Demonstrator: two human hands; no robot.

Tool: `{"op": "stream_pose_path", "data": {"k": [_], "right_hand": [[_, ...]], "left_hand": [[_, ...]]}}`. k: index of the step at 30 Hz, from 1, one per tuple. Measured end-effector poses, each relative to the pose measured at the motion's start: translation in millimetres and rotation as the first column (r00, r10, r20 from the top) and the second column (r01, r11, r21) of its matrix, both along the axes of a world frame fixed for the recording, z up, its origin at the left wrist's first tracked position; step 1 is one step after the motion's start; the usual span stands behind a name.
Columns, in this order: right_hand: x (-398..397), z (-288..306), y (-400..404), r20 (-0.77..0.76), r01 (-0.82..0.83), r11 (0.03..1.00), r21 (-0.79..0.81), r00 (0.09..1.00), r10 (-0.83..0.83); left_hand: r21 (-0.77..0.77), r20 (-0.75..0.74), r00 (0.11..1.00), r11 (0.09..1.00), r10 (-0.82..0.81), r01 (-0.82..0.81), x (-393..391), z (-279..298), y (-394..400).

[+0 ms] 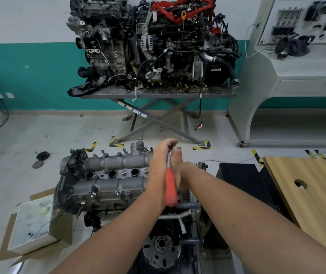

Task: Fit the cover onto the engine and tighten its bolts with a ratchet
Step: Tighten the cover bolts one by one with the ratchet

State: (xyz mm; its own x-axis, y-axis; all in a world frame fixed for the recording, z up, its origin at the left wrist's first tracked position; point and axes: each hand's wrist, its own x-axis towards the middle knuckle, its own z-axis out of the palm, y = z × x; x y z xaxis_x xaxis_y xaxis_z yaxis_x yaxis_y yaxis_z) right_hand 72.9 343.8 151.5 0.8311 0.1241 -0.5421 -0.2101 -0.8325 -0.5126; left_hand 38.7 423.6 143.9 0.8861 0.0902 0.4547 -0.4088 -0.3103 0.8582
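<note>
The grey cast-aluminium cover (106,175) sits on top of the engine (118,194), which is mounted on a dark stand (190,224) on the tiled floor (59,131). The cover shows three round plug wells in a row down its middle and small bolt heads along both long edges; its right end is hidden behind the hands. Whether each bolt is seated cannot be told.

The left hand (161,155) is curled over the head of a ratchet with a chrome shank and orange handle (171,186) at the cover's right end, its grip pressed together around the top of the tool. The right hand (178,171) lies against the handle just beside the left one, fingers wrapped around it; it is blurred, so how firmly it clasps cannot be told. The handle points back toward the person.

Left of the engine a white box (31,228) rests on flattened brown cardboard (9,252). A light wooden counter (306,190) with a round hole lies at the right edge. Farther back, two larger engines (150,42) stand on a grey scissor-leg counter (158,93) against a teal and white wall (29,62).
</note>
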Motion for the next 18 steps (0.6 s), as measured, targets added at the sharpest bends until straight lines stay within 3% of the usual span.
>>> {"op": "stream_pose_path", "data": {"k": [2, 4, 6, 9, 12, 15, 18], "right_hand": [[5, -2, 0, 0.030, -0.257, 0.941, -0.219, 0.962, 0.270], [8, -6, 0, -0.027, -0.307, 0.900, -0.311, 0.949, 0.314], [10, -10, 0, -0.018, -0.338, 0.861, -0.381, 0.933, 0.358], [14, -14, 1, 0.013, -0.390, 0.779, -0.491, 0.891, 0.455], [15, -17, -1, 0.029, -0.365, 0.789, -0.493, 0.900, 0.435], [14, -15, -2, 0.037, -0.354, 0.795, -0.493, 0.904, 0.425], [12, -12, -1, 0.026, -0.372, 0.786, -0.494, 0.897, 0.441]], "left_hand": [[-0.413, -0.196, 0.979, 0.910, -0.061, -0.026, -2, 9, -11], [-0.586, -0.397, 0.907, 0.800, -0.142, -0.131, 4, 16, -12], [-0.680, -0.460, 0.849, 0.718, -0.260, -0.148, 10, 20, -5], [-0.688, -0.464, 0.826, 0.718, -0.319, -0.109, 20, 27, 10], [-0.612, -0.494, 0.750, 0.788, -0.441, 0.060, 24, 37, 25], [-0.575, -0.528, 0.630, 0.786, -0.569, 0.228, 26, 44, 38], [-0.565, -0.550, 0.579, 0.779, -0.602, 0.273, 29, 49, 46]]}}
